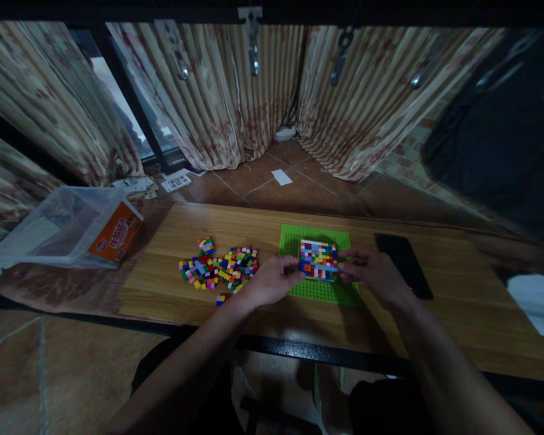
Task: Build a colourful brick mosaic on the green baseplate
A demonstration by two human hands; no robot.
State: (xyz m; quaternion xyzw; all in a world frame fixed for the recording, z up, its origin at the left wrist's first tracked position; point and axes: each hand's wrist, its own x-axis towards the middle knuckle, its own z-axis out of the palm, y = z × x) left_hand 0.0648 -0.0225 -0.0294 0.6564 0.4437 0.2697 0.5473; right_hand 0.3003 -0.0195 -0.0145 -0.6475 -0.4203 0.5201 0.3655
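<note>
Forearms (199, 350) lead to left hand (274, 279) and right hand (374, 272), pinching an already assembled block (318, 260) over the baseplate (329, 293), with many loose bricks (238, 266) left unattached.

"What's lying on the wood-grain table (156, 266)?"
"Loose multicoloured toy bricks (229, 270) on the left, then a green studded baseplate (320, 292)."
"And right of that?"
"A flat black rectangular slab (404, 266)."

Left fingers (292, 261) and right fingers (350, 269) at multicoloured brick block (318, 260) over green baseplate (290, 237)
</note>
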